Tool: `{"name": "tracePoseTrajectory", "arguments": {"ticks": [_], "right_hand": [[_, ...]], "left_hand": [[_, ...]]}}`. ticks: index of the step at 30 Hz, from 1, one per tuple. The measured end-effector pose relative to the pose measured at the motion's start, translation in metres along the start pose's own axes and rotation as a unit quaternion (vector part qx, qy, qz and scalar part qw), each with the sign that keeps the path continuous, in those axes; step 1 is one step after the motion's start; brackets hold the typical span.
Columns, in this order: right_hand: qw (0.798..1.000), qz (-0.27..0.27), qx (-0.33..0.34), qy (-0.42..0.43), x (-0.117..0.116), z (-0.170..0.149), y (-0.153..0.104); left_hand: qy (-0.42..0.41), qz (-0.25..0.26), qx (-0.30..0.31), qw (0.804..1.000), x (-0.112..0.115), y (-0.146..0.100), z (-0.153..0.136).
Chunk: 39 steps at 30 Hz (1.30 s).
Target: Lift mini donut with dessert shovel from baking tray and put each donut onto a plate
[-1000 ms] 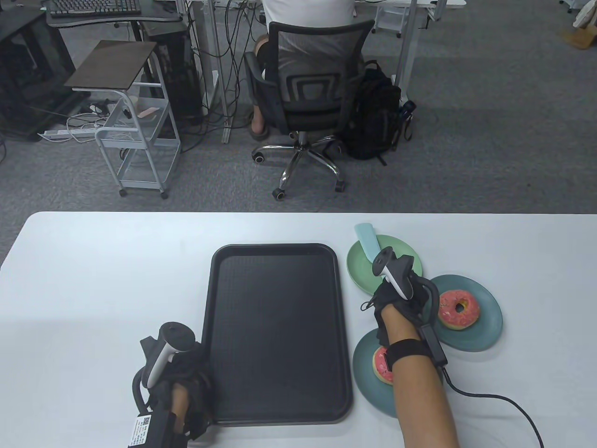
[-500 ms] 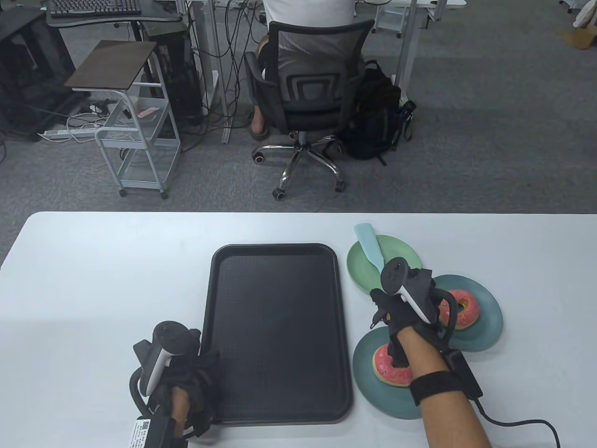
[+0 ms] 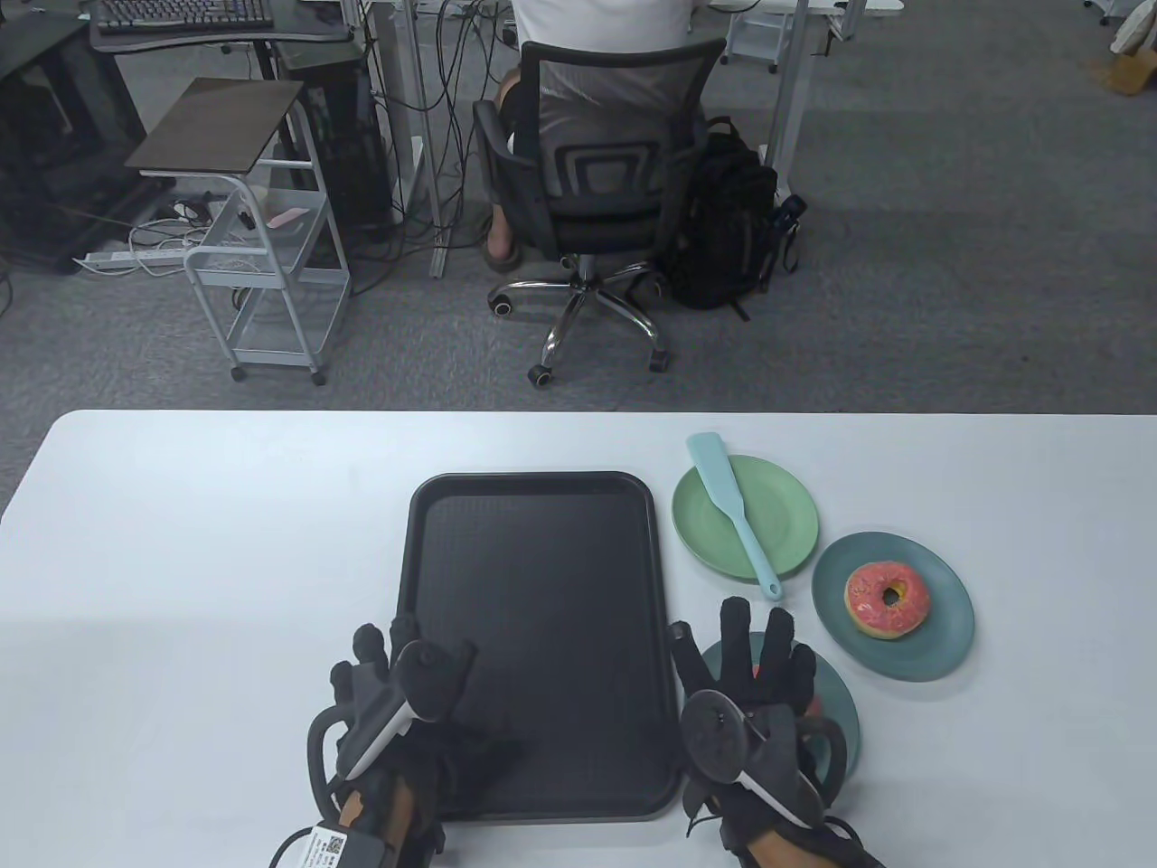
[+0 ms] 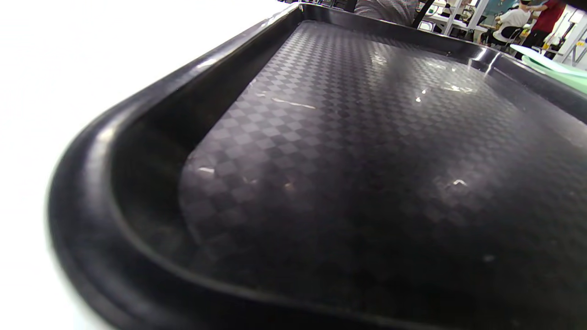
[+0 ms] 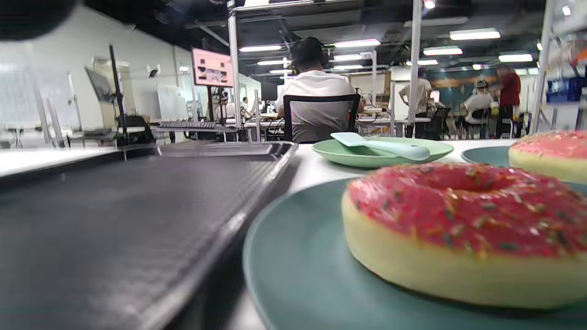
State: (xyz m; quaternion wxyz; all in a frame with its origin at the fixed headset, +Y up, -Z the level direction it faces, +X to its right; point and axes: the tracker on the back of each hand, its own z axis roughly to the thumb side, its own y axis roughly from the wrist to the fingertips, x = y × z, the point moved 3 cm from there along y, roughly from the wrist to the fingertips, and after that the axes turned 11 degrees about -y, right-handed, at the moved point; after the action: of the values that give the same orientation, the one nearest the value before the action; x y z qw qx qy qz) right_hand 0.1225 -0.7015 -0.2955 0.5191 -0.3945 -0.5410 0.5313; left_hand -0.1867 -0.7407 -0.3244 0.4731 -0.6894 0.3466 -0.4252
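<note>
Now the black baking tray (image 3: 542, 633) lies bare on the white worktop (image 3: 181, 542), with no donut left on it. One pink-iced mini donut (image 3: 887, 599) sits on the far teal plate (image 3: 940, 651); another (image 5: 463, 229) sits on the near teal plate (image 5: 293, 275), mostly hidden in the table view under the right hand (image 3: 755, 687). The pale blue dessert shovel (image 3: 730, 512) rests across the light green plate (image 3: 786, 506), handle poking past the rim. Both hands are released: the left hand (image 3: 398, 714) hovers spread at the tray's near left corner, the right with fingers (image 3: 734, 633) straight above the near plate. My worry is the overhanging handle; a careless sweep could flick the shovel off, or the low right hand could smear the icing.
</note>
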Motion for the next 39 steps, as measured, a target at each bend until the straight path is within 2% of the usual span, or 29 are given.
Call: {"name": "tracePoseTrajectory", "arguments": {"ticks": [3,23,39], "right_hand": [[0.999,-0.002,0.008,-0.036,-0.008,0.0,-0.001],[0.999,0.047,-0.007,0.014,-0.021,-0.01,0.0],[0.999,0.051,0.002,0.018,-0.021,-0.01,0.001]], "left_hand": [[0.008,-0.002,-0.009,1.0,-0.001,0.001,-0.002],[-0.001,-0.003,-0.024,1.0,-0.002,-0.001,-0.012],[-0.008,-0.003,-0.039,0.999,-0.005,0.001,-0.02]]}}
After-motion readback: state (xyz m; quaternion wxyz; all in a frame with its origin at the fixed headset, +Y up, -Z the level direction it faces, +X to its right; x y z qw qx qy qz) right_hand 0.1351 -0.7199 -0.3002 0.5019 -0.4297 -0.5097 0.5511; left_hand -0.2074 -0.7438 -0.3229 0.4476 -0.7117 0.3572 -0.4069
